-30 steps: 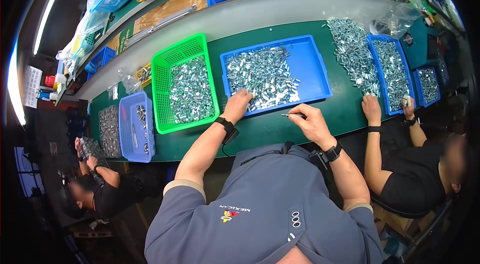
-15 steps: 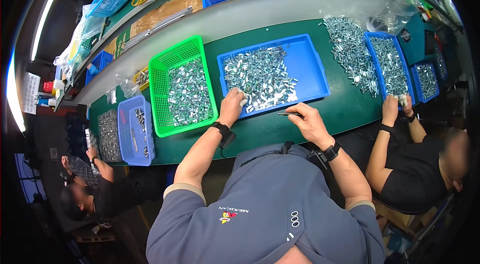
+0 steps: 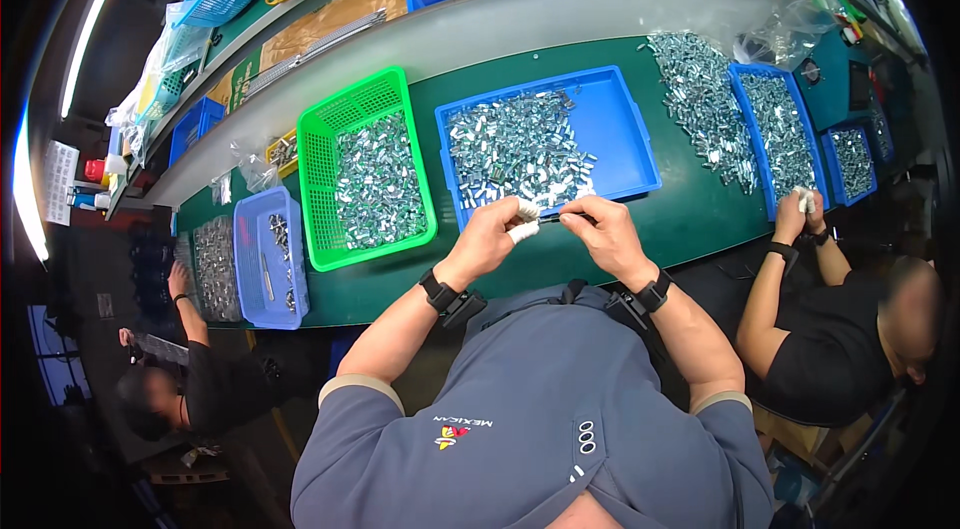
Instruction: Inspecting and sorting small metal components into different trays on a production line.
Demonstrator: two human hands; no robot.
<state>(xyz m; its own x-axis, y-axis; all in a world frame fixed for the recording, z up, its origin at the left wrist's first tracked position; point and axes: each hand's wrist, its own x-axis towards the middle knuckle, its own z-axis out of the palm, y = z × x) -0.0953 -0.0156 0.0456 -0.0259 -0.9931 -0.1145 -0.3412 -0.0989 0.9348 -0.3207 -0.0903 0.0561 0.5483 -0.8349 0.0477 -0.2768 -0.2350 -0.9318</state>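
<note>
In front of the blue tray (image 3: 640, 184), my hands have come close together. White covers wrap some fingers of my left hand (image 3: 490, 241), which is pinched closed; whatever small thing lies in that pinch is too hidden to name. My right hand (image 3: 612, 241) grips a slim dark hand tool (image 3: 551, 219), pointing left toward the left fingertips. Small shiny metal parts (image 3: 515, 144) fill the tray's left and middle, while its right end shows bare blue bottom.
Left of the tray stands a green basket (image 3: 316, 169) of similar parts, then a blue bin (image 3: 257, 274) with a few pieces. Loose parts (image 3: 700, 109) lie heaped at right. Co-workers sit on both sides; the right one's hands (image 3: 800, 214) are at another blue tray (image 3: 812, 154).
My left hand has left the tray's near edge and moved right. The right hand has shifted slightly left with the tool, so the two now meet. The left co-worker's arms have moved.
</note>
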